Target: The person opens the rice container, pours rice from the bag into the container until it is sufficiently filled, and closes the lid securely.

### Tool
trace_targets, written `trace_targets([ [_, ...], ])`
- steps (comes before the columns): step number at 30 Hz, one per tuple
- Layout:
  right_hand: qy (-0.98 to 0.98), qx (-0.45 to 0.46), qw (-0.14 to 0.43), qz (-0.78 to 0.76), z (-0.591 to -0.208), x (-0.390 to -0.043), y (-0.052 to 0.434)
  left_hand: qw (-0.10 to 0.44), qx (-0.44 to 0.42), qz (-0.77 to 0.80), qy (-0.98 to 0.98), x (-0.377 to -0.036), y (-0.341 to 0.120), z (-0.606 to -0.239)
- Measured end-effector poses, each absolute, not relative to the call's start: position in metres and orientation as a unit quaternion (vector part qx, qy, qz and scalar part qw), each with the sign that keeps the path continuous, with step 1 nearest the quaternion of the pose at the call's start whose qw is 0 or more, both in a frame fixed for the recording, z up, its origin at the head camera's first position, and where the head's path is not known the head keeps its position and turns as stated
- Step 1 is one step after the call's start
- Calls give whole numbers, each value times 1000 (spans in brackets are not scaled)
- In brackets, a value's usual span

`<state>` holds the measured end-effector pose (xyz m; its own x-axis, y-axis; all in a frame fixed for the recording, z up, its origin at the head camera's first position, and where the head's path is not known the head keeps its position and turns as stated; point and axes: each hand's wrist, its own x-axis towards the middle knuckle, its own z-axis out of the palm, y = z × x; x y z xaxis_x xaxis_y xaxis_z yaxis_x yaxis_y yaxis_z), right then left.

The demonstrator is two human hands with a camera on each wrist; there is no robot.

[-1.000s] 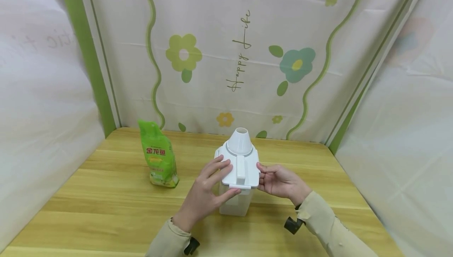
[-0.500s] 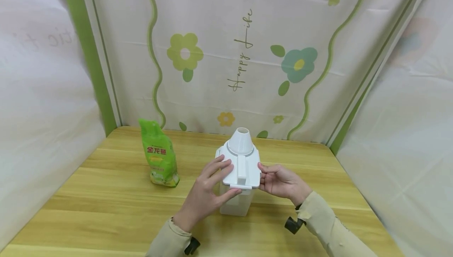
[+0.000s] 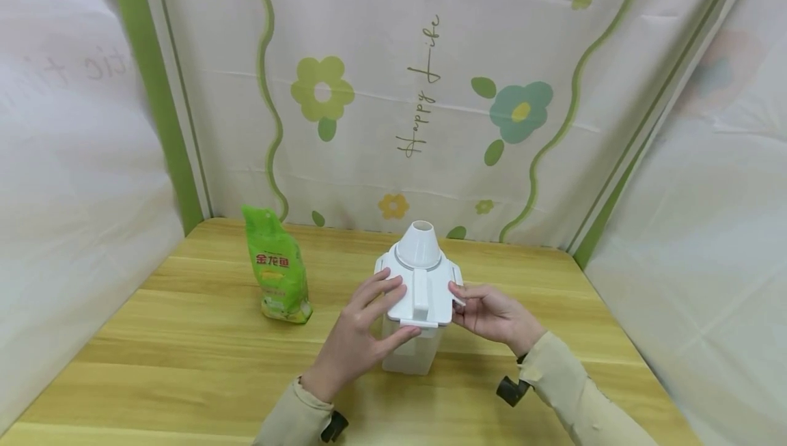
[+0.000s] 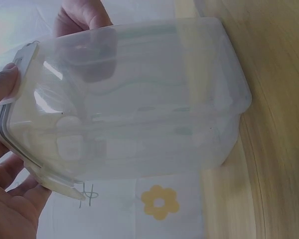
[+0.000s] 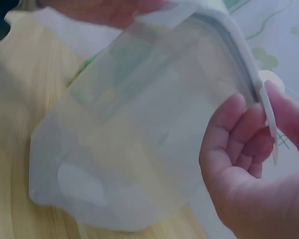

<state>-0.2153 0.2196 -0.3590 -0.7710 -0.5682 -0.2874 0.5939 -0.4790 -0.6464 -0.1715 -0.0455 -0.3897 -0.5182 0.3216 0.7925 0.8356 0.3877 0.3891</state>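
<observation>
Container, clear plastic with a white lid, stands at the centre of the head view on the wooden table; the lid carries a cone-shaped spout at its far end. Left hand lies with straight fingers over the lid's left side, thumb under the near rim. Right hand pinches a side latch flap at the lid's right edge, plain in the right wrist view. Through the walls the left wrist view shows nothing inside, so the container is probably light and apt to slide or tip under a sideways pull. Its walls look thin, smooth and slightly flexible; the stiff lid rim and latches seem the surest places to grip. Left of centre, well apart, stands a green bag. Flowered curtains fill the upper frame.
</observation>
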Motion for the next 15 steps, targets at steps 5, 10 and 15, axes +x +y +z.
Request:
trace_targets([
  [5, 413, 4, 326, -851, -359, -213, 218, 319, -375, -404, -771, -171, -45, -388],
  [10, 410, 10, 321, -854, -360, -211, 217, 319, -376, -406, -769, -171, -45, -389],
  [15, 412, 8, 319, -853, -360, -211, 217, 320, -375, -404, -771, -171, -45, -390],
])
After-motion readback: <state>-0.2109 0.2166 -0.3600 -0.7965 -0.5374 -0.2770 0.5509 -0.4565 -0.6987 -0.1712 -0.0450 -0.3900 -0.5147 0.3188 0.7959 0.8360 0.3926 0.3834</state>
